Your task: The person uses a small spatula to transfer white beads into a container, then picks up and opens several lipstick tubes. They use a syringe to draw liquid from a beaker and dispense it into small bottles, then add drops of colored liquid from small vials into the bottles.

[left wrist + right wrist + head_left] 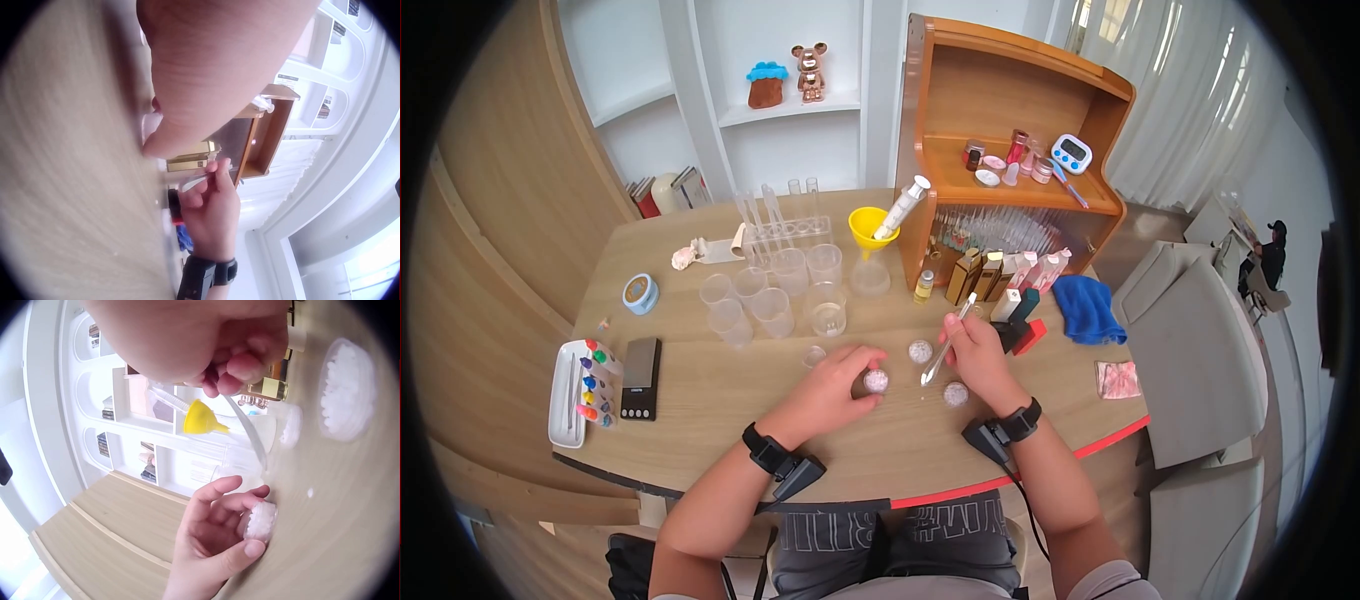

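Note:
Between thumb and fingers, my left hand [832, 392] grips a small clear dish of white pellets [876, 381] at the table's surface; the right wrist view shows the same dish [260, 521] from the side. My right hand [978, 362] pinches a slim silver utensil [936, 364], its lower end slanting down toward the table. Two other small dishes of white pellets stand near it, one [920, 351] beyond and one [955, 394] below the right hand. A loose white pellet [310, 493] lies on the wood. In the left wrist view the left hand [187, 81] partly covers its dish.
Clear cups [772, 312], a yellow funnel [872, 228] in a flask and a test tube rack [790, 232] stand behind the hands. On the left are a black scale [641, 378] and a white tray [567, 428]. Boxes [990, 277], a blue cloth [1088, 310] and a wooden cabinet [915, 120] are right.

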A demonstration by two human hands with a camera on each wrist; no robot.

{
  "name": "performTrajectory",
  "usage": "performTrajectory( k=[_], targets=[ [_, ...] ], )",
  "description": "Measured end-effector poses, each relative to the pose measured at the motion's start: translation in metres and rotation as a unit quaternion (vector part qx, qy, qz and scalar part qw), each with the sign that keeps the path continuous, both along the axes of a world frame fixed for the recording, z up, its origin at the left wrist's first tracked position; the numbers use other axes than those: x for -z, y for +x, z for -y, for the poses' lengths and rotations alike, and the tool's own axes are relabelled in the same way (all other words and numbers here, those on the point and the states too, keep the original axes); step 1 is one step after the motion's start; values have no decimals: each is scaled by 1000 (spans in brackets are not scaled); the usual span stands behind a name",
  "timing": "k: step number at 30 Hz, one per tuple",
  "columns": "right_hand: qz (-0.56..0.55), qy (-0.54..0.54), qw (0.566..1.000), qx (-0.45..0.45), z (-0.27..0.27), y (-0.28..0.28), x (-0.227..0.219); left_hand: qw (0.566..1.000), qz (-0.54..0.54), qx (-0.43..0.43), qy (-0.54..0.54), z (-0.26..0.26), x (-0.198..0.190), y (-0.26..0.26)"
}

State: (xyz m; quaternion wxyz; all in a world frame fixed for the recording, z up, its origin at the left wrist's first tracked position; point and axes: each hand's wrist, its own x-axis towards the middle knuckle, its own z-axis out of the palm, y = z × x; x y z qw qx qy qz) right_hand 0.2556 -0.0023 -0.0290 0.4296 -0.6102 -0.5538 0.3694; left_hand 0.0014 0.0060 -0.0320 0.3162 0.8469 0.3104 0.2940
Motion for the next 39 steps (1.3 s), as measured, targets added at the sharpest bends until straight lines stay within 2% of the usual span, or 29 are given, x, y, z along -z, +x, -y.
performTrajectory(
  k=[3,9,15,21,27,30,39],
  targets=[
    [-168,-70,982,-51,0,2,-2,1000,-12,0,-24,0,-2,0],
    [-204,-76,968,-125,-1,-5,6,999,-10,5,-38,0,3,2],
    [-189,-91,968,-138,-1,-7,10,999,-11,5,-33,-1,5,1],
    [-149,-90,983,-60,2,-7,-4,999,-10,3,-31,-1,7,1],
    [-12,-89,996,-20,1,-3,-5,1000,4,11,-13,-1,3,3],
    [8,-52,998,-31,0,-1,4,1000,-3,17,-13,-1,4,1],
    [41,-46,997,-48,4,-6,-4,1000,-1,19,-15,0,3,1]
  ],
)
